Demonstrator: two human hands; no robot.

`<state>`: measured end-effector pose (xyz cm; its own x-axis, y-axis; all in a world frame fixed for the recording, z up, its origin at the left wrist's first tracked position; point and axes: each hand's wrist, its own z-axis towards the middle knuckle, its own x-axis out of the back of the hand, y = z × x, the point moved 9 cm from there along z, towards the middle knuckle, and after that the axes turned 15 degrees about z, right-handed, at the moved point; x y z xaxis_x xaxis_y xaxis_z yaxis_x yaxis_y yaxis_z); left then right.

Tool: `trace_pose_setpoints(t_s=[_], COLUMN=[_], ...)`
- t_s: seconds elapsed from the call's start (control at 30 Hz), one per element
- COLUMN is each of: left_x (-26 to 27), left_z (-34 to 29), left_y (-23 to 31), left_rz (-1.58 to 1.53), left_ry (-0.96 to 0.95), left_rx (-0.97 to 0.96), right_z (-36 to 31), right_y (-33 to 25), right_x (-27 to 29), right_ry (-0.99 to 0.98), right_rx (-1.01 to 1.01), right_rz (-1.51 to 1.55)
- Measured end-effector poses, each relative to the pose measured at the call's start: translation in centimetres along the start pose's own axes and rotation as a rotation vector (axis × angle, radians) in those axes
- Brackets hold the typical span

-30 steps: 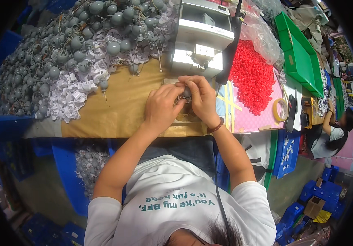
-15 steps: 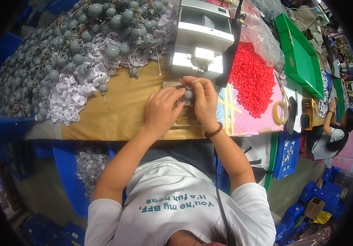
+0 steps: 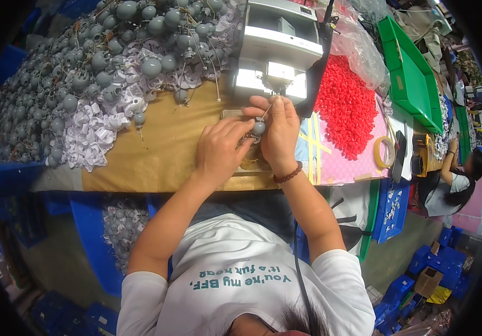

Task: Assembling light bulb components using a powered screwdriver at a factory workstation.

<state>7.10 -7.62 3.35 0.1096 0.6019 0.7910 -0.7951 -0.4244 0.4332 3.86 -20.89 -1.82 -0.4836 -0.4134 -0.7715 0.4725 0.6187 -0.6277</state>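
Observation:
My left hand (image 3: 222, 147) is closed at the fingertips around a small grey ball-shaped part (image 3: 258, 129), just above the table's edge. A thin wire or cord (image 3: 266, 112) runs up from the ball. Pinched between the thumb and fingers of my right hand (image 3: 279, 134) is the upper end of that wire, close under the front of a white bench machine (image 3: 279, 71). The far side of the ball and its lower fittings are partly hidden by my fingers.
Grey ball parts with wires (image 3: 92, 61) and white plastic pieces (image 3: 92, 140) are heaped on the left. Red small parts (image 3: 346, 112) lie right of the machine, near a yellow tape roll (image 3: 384, 152) and a green tray (image 3: 408, 78). Another person (image 3: 453, 182) sits at far right.
My right fingers have moved up and away from the ball toward the machine, and the wire now shows stretched between them and the ball. My left hand has hardly moved.

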Motion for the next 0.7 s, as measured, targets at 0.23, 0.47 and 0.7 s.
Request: trace_pose_setpoints(t_s=[0.23,0.47,0.7], left_x=[-0.1,1.4,10.7], left_z=[-0.2,-0.7,-8.4], left_y=[-0.1,-0.3,-5.7], left_rz=[-0.016,-0.263,-0.222], left_ry=[-0.003,0.036,-0.325], left_rx=[-0.022,-0.022,0.269], right_z=[-0.4,-1.9,-0.8], right_y=[-0.2,-2.2,-14.6], right_x=[1.1,0.2,4.5], right_ry=[0.123,-0.106,-0.344], right_rx=[0.077,-0.112,0.418], right_rz=[0.145,-0.05,-1.284])
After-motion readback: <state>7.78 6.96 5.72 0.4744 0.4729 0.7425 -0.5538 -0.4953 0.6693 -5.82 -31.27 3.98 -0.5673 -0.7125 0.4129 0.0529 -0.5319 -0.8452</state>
